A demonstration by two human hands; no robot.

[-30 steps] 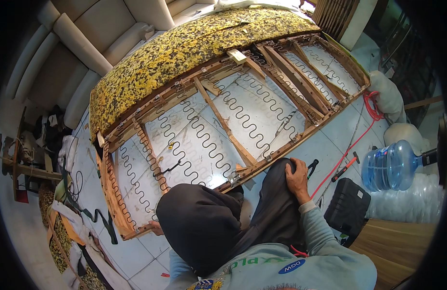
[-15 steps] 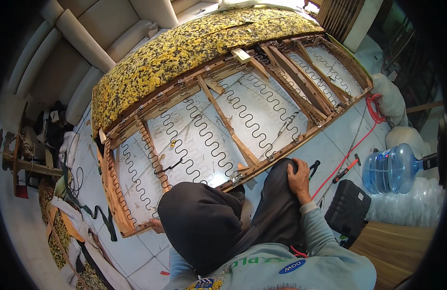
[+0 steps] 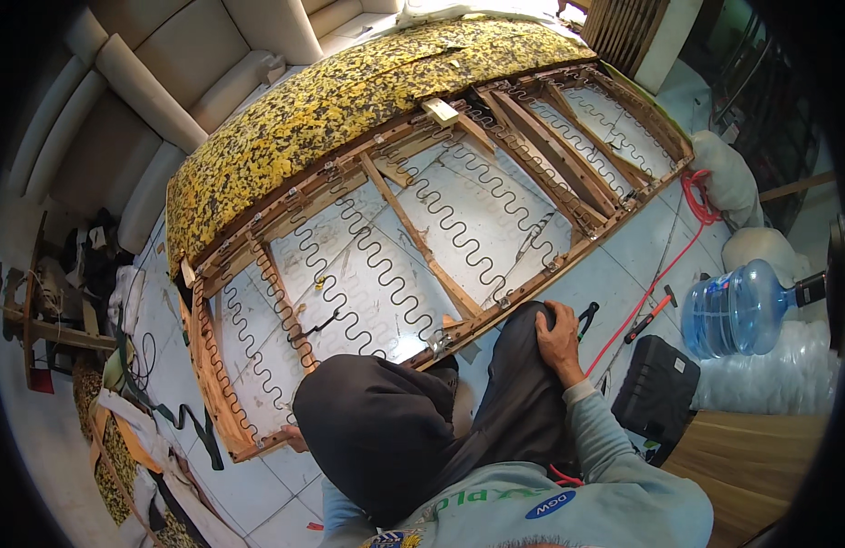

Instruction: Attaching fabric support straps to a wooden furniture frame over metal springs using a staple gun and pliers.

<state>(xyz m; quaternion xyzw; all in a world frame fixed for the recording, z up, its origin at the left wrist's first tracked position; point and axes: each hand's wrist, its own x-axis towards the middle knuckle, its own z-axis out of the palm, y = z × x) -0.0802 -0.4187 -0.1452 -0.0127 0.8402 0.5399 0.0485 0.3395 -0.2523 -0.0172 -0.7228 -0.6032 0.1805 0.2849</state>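
A wooden sofa frame [image 3: 459, 306] with rows of wavy metal springs [image 3: 395, 292] lies on the tiled floor, yellow-and-black speckled foam [image 3: 295, 119] along its far side. My left hand [image 3: 295, 437] grips the frame's near rail at the lower left, partly hidden by my dark-trousered knee. My right hand [image 3: 559, 342] rests on my raised right knee [image 3: 518, 356], fingers curled over it. To its right lie a red-handled hammer [image 3: 646, 320], a dark-handled tool [image 3: 587, 320] and a black case [image 3: 655, 388].
Beige sofa seating [image 3: 185, 55] stands behind. A blue water jug [image 3: 728, 310], white sacks [image 3: 728, 173], a coiled red hose [image 3: 701, 196] and a wooden panel [image 3: 724, 457] are at the right. Wood pieces, straps and foam offcuts [image 3: 107, 457] lie at the left.
The whole view shifts slightly, as if my head moved a little. Both hands stay where they were, on the rail and on my knee.
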